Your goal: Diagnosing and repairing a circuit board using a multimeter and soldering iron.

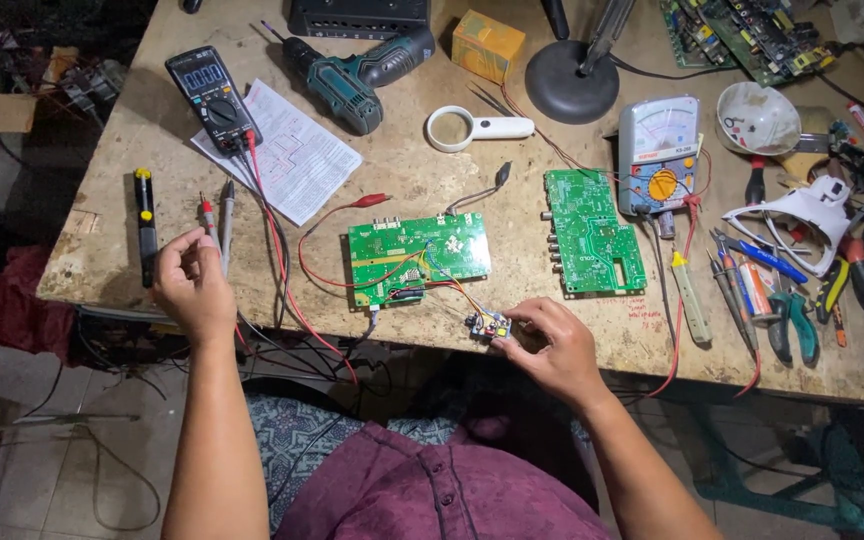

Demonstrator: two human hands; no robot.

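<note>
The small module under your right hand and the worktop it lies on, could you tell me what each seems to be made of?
The small module looks like a bare circuit board with dark components and a yellow part, wired to the green circuit board; the right hand touches it. The worktop looks like unfinished particle board: pale, speckled, matte, chipped at the edges.

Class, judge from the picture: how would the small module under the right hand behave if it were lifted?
The small module probably feels light and stiff. Its thin wires run to the green circuit board, so lifting likely tugs them. The right hand pinches its edge.
</note>
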